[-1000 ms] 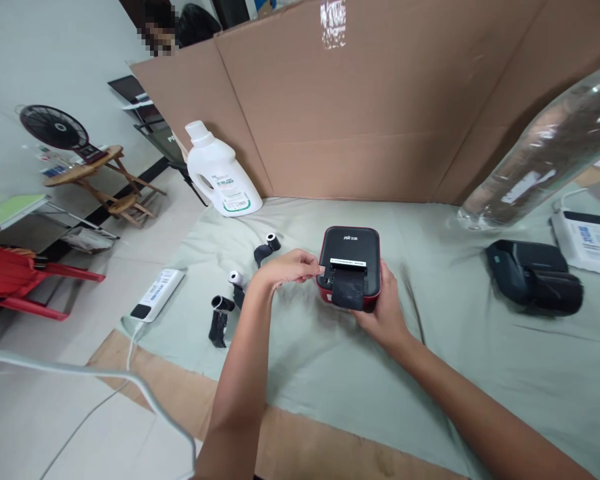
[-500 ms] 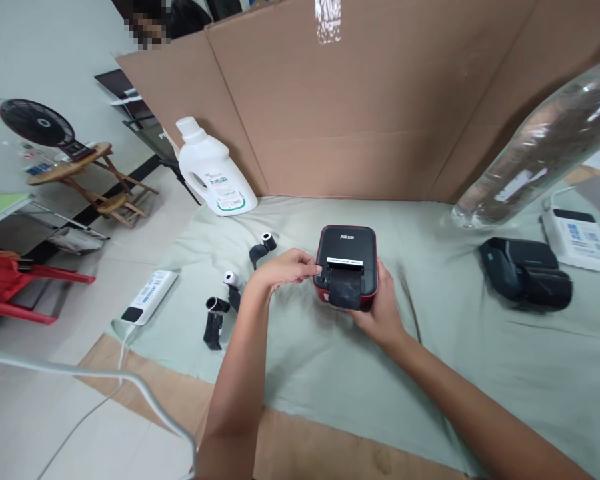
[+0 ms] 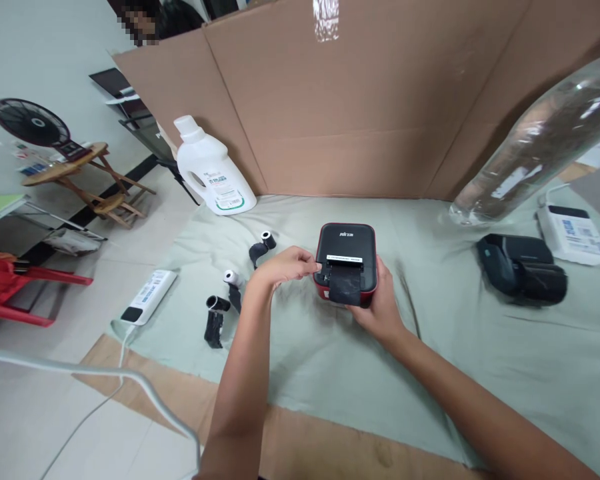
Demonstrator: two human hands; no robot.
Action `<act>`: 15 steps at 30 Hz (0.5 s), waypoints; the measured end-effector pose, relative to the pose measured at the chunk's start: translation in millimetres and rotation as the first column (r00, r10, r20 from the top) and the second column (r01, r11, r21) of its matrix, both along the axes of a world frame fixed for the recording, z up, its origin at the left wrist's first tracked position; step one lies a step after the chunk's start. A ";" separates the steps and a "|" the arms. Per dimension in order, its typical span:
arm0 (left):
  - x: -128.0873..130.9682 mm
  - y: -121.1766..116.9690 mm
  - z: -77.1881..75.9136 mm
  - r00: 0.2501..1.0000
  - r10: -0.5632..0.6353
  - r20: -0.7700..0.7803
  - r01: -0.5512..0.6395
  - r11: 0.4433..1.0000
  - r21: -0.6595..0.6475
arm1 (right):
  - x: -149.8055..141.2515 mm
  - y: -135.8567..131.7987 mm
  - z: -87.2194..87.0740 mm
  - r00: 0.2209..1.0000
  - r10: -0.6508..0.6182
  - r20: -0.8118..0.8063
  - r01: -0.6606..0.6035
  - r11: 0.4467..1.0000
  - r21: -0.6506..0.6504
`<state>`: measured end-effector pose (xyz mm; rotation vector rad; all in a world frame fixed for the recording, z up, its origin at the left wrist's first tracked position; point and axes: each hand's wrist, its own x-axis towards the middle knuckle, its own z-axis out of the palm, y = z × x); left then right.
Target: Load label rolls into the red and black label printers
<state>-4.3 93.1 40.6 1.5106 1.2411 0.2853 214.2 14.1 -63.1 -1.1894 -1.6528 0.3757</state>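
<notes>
A black label printer (image 3: 347, 241) with a red lower body stands before me, its top tilted towards me. A dark strip (image 3: 345, 285) hangs from the slot in its lid, below a white printed label (image 3: 345, 259). My right hand (image 3: 384, 303) is closed around the printer's right side and near corner, with some fingers hidden behind it. At the left edge, beside the slot, the fingers of my left hand (image 3: 293, 264) are pinched together against the printer. Left of that forearm, small rolls with dark tails lie on the cloth: a black one (image 3: 217, 304) and two white-ended ones (image 3: 231, 277).
A white jug (image 3: 217, 173) stands before the cardboard wall (image 3: 345, 100). Two white power strips (image 3: 149, 297) lie at either side. Another black printer (image 3: 523, 267) and a clear-wrapped roll (image 3: 525, 153) are on the right. A person is partly visible behind the cardboard.
The camera view has shifted very slightly. Both hands stay in the same places on the printer.
</notes>
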 end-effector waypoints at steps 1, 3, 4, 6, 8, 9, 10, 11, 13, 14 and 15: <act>0.0 0.0 -0.5 1.000 0.000 0.003 0.000 1.000 0.004 | -0.1 0.1 0.5 1.000 0.007 -0.010 -0.007 1.000 -0.002; 0.1 0.0 -1.1 1.000 0.001 -0.003 -0.001 1.000 0.003 | -0.4 0.4 1.5 1.000 0.021 -0.023 -0.021 1.000 -0.006; 0.1 0.0 -1.1 1.000 0.002 -0.009 -0.002 1.000 0.002 | -0.6 0.5 1.9 0.999 0.024 -0.028 -0.024 1.000 -0.005; 0.5 -0.4 -0.4 1.000 0.005 -0.011 -0.005 1.000 0.006 | -0.8 0.3 2.5 0.999 0.020 -0.032 -0.020 1.000 -0.001; 0.8 -0.8 0.4 1.000 0.001 0.001 -0.001 1.000 0.009 | -0.9 -0.2 2.8 0.999 0.016 -0.034 -0.016 1.000 0.004; 0.9 -0.8 0.6 1.000 -0.001 0.006 0.001 1.000 0.009 | -0.9 -0.5 2.9 0.999 0.016 -0.037 -0.016 1.000 0.007; 0.9 -0.8 0.5 1.000 -0.003 0.009 0.003 1.000 0.006 | -0.9 -0.8 3.0 0.999 0.018 -0.042 -0.018 1.000 0.010; 0.9 -0.6 0.2 1.000 -0.003 0.010 0.003 1.000 0.004 | -0.9 -0.9 3.1 0.999 0.024 -0.047 -0.023 1.000 0.009; 0.5 0.1 -1.1 1.000 -0.002 0.014 0.002 1.000 0.002 | -0.7 -1.1 2.9 0.998 0.034 -0.049 -0.034 0.999 0.002; 0.2 0.6 -1.9 1.000 -0.001 0.017 0.001 1.000 0.002 | -0.5 -1.1 2.6 0.999 0.033 -0.038 -0.033 0.999 -0.001; 0.0 1.0 -2.6 1.000 -0.002 0.020 0.002 1.000 0.001 | -0.4 -1.0 2.2 0.999 0.028 -0.023 -0.028 1.000 0.000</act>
